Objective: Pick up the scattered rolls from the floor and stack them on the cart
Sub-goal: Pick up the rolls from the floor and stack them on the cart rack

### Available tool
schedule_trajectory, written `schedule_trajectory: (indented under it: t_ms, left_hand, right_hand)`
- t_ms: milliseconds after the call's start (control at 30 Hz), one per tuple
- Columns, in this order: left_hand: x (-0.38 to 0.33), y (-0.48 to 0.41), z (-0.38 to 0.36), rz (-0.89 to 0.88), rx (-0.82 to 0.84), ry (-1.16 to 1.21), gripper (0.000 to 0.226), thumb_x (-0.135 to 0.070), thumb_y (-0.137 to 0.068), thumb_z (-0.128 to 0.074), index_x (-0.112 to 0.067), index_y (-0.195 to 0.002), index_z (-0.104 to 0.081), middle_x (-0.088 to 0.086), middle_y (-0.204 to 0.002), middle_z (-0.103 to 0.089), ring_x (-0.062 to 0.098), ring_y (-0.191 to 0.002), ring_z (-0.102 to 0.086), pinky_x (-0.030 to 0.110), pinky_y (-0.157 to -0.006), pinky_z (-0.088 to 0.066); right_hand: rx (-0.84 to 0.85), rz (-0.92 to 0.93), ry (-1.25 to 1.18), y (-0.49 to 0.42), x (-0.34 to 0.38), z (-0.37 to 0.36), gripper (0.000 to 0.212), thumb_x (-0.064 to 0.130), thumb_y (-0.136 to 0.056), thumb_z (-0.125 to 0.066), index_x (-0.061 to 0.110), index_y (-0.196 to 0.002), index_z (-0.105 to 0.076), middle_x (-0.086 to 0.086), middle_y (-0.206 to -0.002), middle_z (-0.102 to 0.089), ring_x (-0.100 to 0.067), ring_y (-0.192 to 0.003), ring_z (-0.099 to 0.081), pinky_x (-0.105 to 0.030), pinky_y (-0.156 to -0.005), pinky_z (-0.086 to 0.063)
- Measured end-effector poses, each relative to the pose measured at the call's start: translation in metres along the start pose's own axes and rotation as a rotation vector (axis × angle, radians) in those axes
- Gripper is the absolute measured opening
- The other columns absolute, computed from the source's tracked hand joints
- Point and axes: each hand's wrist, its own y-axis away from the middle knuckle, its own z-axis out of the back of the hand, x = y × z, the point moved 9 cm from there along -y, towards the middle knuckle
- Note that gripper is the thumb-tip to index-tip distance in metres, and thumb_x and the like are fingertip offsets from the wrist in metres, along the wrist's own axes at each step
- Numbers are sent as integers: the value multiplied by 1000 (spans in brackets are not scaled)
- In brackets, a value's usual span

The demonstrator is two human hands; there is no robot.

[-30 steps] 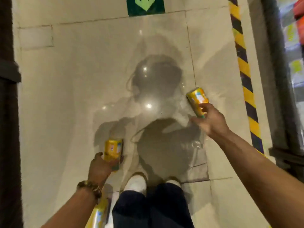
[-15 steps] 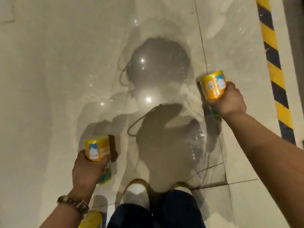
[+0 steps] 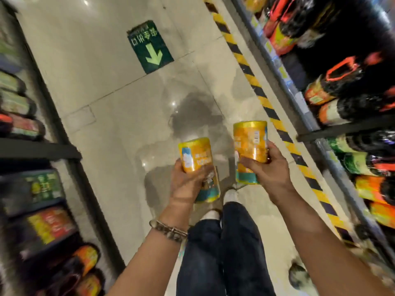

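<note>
Half a second back the two rolls were held wide apart and low over the floor. Now both have come up and together in front of the body, and the view has swung up the aisle.

The left roll (image 3: 195,154) sits upright in the left hand (image 3: 188,182), with the fingers wrapped round its middle and a teal band showing below them. The right roll (image 3: 250,142) stands a little higher in the right hand (image 3: 269,169). The thumb lies across its front, the fingers curl behind, and its teal base pokes out underneath. The two rolls are near each other but not touching. Both are well off the floor (image 3: 106,92), and neither is on the cart, which I can't see anywhere from here.

They're gripped by the waist and kept upright, I'd guess, so each can go down on its flat end for stacking. One per hand saves a trip. This looks like the carrying leg, with the cart yet to be found.

A beaded bracelet (image 3: 168,229) circles the left wrist. Ahead, a green arrow sign (image 3: 150,47) is set into the floor. A yellow-and-black stripe (image 3: 267,103) runs along the foot of the right shelves (image 3: 342,127), which are crammed with bagged goods. The left shelves (image 3: 32,150) are stocked too, though the edges are smeared with motion.
</note>
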Motion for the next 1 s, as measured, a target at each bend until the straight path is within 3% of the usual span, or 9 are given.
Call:
schedule_trajectory:
  t_ms: [67,167,300,367,433,633,733,833,1000]
  left_hand:
    - [-47,60,-7,-51,87,-30,46,-22,-60,-80,-14,-100,-58,4,-85,-67,21,-75,-65,32,-72,-55]
    - [-99,149,-20,-118,229,-45,37,-9,-75,-72,-11,-109,-58,8,-95,-69,26,-84,-66,40,-79,-55]
    - [-144,256,-55,-219,450,-137,43,-18,-63,-77,-15,-103,-63,3,-89,-72,19,-76,-69,35,-72,-56]
    - [-148,306,-84,-222,596,-171,40,-19,-60,-75,-16,-98,-65,-2,-77,-72,14,-67,-68,29,-65,-55]
    - [-144,351,-118,-220,738,-233,37,-16,-59,-74,-13,-95,-66,-5,-67,-71,11,-59,-67,24,-56,-53]
    - [-75,475,-208,-151,1072,-456,50,-23,-53,-77,-11,-100,-64,14,-97,-73,34,-90,-69,49,-84,-56]
    - [-17,527,-251,-124,1205,-584,35,-11,-75,-73,-12,-109,-62,14,-101,-72,33,-93,-69,51,-87,-54]
    - [49,566,-286,-112,1254,-695,33,-9,-79,-69,-10,-111,-62,16,-102,-72,33,-92,-68,48,-81,-56]
    - [156,615,-348,-91,1229,-801,27,-2,-80,-67,-3,-107,-62,10,-88,-70,29,-84,-66,40,-77,-53]
  right_hand:
    - [-41,21,-62,59,48,32,48,4,-72,-73,25,-110,-53,5,-91,-62,-9,-76,-60,-11,-52,-50]
    - [-109,69,-121,146,99,87,45,7,-74,-72,19,-113,-52,3,-90,-62,-4,-71,-59,-4,-48,-45]
    - [-228,149,-208,251,134,167,60,13,-69,-77,20,-123,-51,4,-96,-61,1,-74,-58,-3,-49,-43]
    - [-314,185,-271,297,134,207,70,24,-53,-81,20,-117,-53,3,-94,-63,6,-65,-60,-4,-49,-43]
    - [-422,190,-325,336,122,245,64,20,-50,-77,20,-110,-55,6,-86,-64,12,-55,-58,-4,-49,-44]
    - [-745,119,-516,435,31,339,51,1,-68,-77,27,-105,-56,6,-88,-67,7,-60,-62,-7,-54,-48]
    - [-886,56,-596,479,-30,380,60,16,-55,-80,23,-110,-58,8,-89,-67,3,-68,-63,-5,-52,-45]
    - [-977,-34,-709,512,-96,415,63,24,-48,-73,17,-108,-58,7,-86,-67,-1,-67,-63,-5,-52,-46]
    - [-959,-174,-693,535,-203,479,43,26,-60,-80,27,-96,-57,14,-83,-65,14,-58,-60,-4,-52,-43]
